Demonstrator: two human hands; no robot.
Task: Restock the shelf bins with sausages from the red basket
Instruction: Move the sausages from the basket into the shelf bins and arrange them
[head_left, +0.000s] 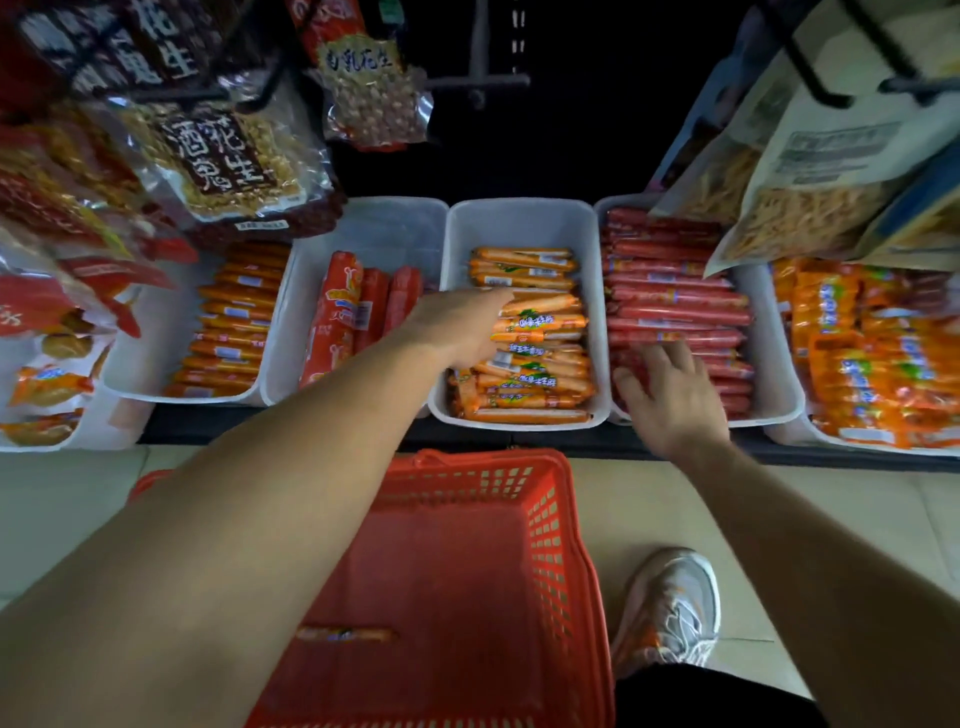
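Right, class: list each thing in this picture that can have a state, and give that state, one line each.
Red basket: nearly empty, one sausage left.
Middle bin: front full, back bare.
Thick-sausage bin: mostly empty.
Left hand: open, resting on orange sausages.
Right hand: fingers spread, on red sausages.

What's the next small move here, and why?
Probably bring the left hand back from the orange-sausage bin down to the red basket for the single orange sausage lying there; it looks like the bin's stock, and nothing else shows in the basket. The right hand rests spread on the red sausages.
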